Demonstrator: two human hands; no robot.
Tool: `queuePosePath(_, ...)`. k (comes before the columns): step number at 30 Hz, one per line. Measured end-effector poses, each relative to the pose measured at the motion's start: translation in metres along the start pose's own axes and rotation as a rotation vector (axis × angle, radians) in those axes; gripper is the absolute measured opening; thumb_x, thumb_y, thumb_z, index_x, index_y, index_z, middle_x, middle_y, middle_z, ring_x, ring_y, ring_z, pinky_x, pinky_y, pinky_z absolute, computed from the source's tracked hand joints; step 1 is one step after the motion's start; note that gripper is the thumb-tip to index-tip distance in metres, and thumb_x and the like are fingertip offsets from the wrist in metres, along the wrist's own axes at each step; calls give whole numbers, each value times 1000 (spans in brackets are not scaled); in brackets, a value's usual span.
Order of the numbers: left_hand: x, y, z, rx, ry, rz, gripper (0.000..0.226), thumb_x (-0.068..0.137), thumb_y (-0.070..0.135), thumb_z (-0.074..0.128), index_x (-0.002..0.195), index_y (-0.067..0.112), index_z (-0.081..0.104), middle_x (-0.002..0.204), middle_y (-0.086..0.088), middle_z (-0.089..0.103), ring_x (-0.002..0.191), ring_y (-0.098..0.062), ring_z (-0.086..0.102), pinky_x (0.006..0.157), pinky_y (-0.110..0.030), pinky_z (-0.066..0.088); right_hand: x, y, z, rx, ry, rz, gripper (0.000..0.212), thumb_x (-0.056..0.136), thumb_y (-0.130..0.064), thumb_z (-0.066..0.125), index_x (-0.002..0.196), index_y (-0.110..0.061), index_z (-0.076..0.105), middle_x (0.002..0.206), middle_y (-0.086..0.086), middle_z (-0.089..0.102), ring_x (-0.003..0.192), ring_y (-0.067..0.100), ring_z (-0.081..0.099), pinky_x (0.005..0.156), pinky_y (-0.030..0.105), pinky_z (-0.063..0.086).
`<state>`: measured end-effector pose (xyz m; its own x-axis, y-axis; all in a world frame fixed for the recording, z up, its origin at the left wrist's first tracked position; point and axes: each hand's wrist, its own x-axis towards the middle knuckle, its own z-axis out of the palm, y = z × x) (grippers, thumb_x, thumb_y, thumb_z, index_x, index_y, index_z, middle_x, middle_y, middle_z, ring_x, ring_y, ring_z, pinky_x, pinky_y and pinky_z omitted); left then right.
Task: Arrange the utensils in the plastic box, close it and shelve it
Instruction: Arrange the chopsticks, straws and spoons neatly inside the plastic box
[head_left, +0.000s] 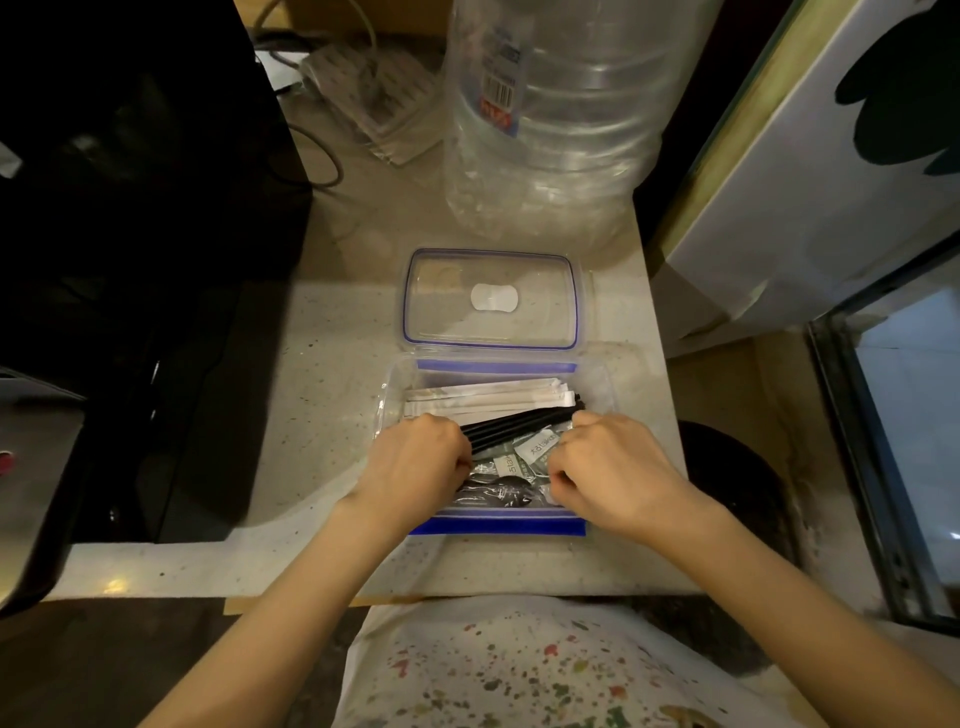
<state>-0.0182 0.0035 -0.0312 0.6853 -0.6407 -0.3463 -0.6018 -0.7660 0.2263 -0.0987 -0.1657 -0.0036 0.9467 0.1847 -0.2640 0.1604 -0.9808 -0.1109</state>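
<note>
Your plastic box (498, 527) sits open at the centre of the frame on the speckled counter (332, 353), with its clear lid (491, 299) lying flat just above it, near the foot of the big water bottle (561, 104). Your left hand (415, 460) is curled round the left ends of the black sticks (514, 427), and your right hand (608, 462) is curled at their right ends, fingers bent down among the sachets (540, 448); whether the right fingers actually pinch the sticks or a packet is hidden by the knuckles. White paper-wrapped utensils (488, 399) lie along the box's upper edge, and a dark wrapped spoon (493, 491) lies lower down. The sticks sit slanted, so if you leave them that way an end may ride above the rim and stop the lid seating. Loose sachets could also catch under the seal, and pressing hard may slide the box toward the counter's lower edge.
</note>
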Motion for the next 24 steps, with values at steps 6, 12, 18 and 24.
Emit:
queuePosePath(6,1,4,2,50,24,-122,19,88,22,54,87,9,68,90,-7,67,72,-23,58,61,-30,48,9,-3,2,140,-166,63,26,91,-19,45,75,-9,63,70,3,55,71,20,56,60,31,43)
queuePosePath(12,-1,11,4,128,57,-193,19,91,22,50,87,11,64,94,-5,66,76,-23,60,58,-27,38,23,-2,8,225,87,17,25,94,-24,46,93,-14,69,88,0,68,83,17,62,73,37,54)
queuePosePath(18,-2,15,4,150,68,-210,19,91,24,51,94,10,63,100,-5,64,89,-22,61,64,-29,44,43,-13,24,77,152,-115,16,67,-23,79,73,-9,73,71,5,66,68,23,63,53,30,49)
queuePosePath(24,1,17,2,174,58,-216,15,89,22,54,91,9,62,98,-6,65,88,-22,62,61,-28,39,50,-18,26,-80,174,-201,19,45,-22,88,52,-21,71,53,-5,62,55,14,59,50,22,42)
